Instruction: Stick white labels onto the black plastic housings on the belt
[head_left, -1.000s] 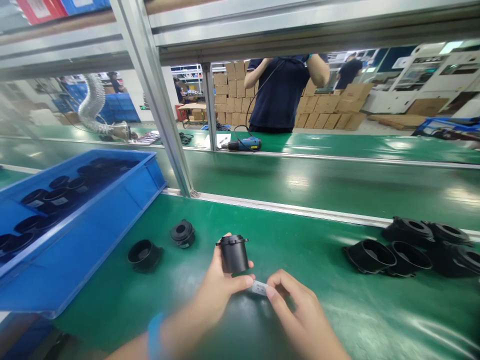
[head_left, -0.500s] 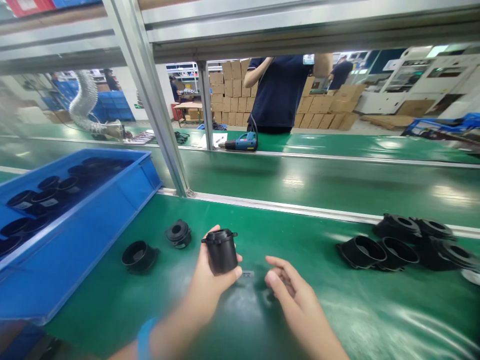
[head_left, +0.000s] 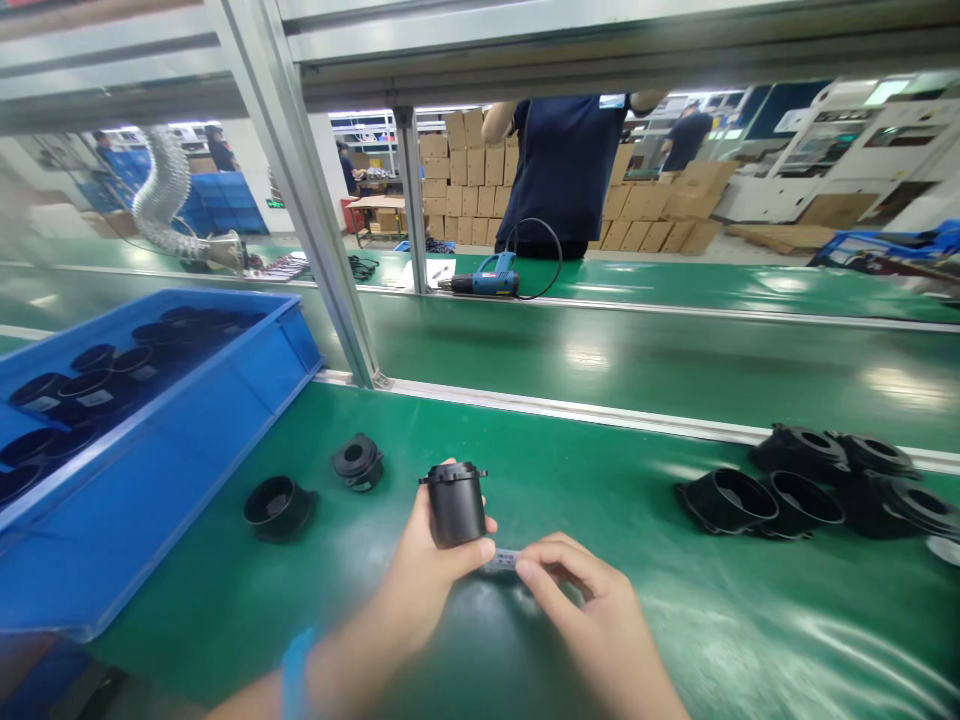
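Holding a black cylinder [head_left: 458, 512] upright in my left hand [head_left: 437, 556], I pinch a small pale label [head_left: 505, 560] with my right hand [head_left: 586, 588].
Through the head camera I see the cylinder's smooth, dark wall and flanged upper rim, with small lugs jutting out, above the glossy green worktop [head_left: 600, 470]; the left fingers wrap behind it, the thumb lying near its base. My right thumb and index finger are narrowed on the label's right end; its left end meets the left thumb tip, though I cannot tell whether that thumb grips it. A blue band [head_left: 295, 670] rings my left wrist. Leftward, a wide-mouthed black housing [head_left: 301, 515] and a stepped round one [head_left: 365, 477] lie near a blue plastic bin [head_left: 187, 460] of black parts [head_left: 97, 396]; rightward, more black housings [head_left: 703, 508] cluster near a metal rail [head_left: 570, 409].
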